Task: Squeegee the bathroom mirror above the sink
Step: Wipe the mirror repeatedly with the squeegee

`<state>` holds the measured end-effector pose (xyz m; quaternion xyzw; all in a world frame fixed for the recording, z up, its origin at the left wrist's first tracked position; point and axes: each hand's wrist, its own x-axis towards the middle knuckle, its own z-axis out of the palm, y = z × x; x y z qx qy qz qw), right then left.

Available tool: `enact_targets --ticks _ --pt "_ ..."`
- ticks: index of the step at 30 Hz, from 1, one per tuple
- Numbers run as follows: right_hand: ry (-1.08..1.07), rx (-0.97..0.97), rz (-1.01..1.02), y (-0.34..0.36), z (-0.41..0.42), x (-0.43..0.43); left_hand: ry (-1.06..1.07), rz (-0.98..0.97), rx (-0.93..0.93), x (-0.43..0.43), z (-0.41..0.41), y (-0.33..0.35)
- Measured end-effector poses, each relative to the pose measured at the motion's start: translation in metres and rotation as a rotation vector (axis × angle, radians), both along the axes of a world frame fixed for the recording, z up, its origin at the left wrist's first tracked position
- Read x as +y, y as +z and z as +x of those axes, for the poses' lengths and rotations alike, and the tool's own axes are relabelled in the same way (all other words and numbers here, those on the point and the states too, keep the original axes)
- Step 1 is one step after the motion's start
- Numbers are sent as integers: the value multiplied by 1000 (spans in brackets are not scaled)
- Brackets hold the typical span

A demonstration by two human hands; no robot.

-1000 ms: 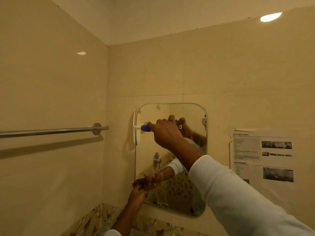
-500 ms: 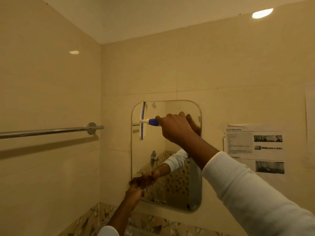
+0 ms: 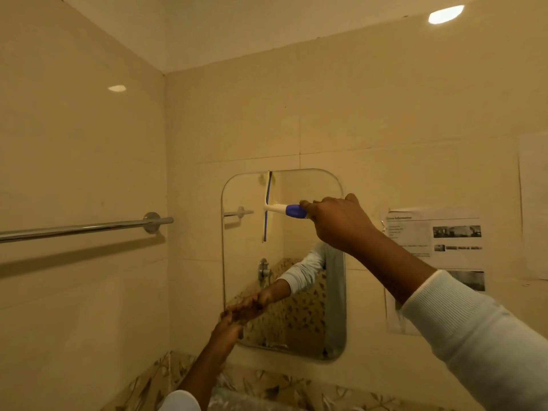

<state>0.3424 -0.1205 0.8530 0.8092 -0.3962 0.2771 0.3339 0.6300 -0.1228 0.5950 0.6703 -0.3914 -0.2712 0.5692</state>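
A frameless mirror (image 3: 246, 262) with rounded corners hangs on the beige tiled wall. My right hand (image 3: 338, 223) grips the blue and white handle of a squeegee (image 3: 281, 209). Its blade stands upright against the glass, a little left of the mirror's middle, in the upper part. My left hand (image 3: 226, 330) touches the mirror's lower left edge with its fingertips; how the fingers lie there is hard to make out. The mirror reflects both arms, a tap and patterned tiles.
A chrome towel rail (image 3: 89, 226) runs along the left wall at hand height. A printed paper sheet (image 3: 439, 241) is stuck to the wall right of the mirror. Patterned leaf tiles (image 3: 267, 387) run below the mirror. A ceiling light (image 3: 444, 13) glows at the top right.
My right hand has drawn the squeegee to the right, from the mirror's left edge towards its middle. My left hand has stayed at the lower left edge.
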Motion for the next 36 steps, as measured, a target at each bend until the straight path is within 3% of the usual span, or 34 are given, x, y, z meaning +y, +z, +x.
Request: enact_targets --ticks 7,14,19,25,28,32,36 --pt "-55 26 13 -1 -40 9 -90 -59 93 6 -3 -3" --pt "-115 18 19 -9 -89 8 -191 -118 43 17 -5 -7" --pt "-146 7 37 -17 -116 10 -27 -8 79 1 -1 4" --pt "-188 3 60 -25 -134 16 4 27 120 -2 -7 7" --pt "-215 -5 65 -29 -144 18 4 40 29 3 -9 7" --pt "-209 -24 40 -37 -158 18 10 -8 122 5 -17 8" --pt "-138 -38 -2 -47 -166 21 38 2 4 11 -18 9"
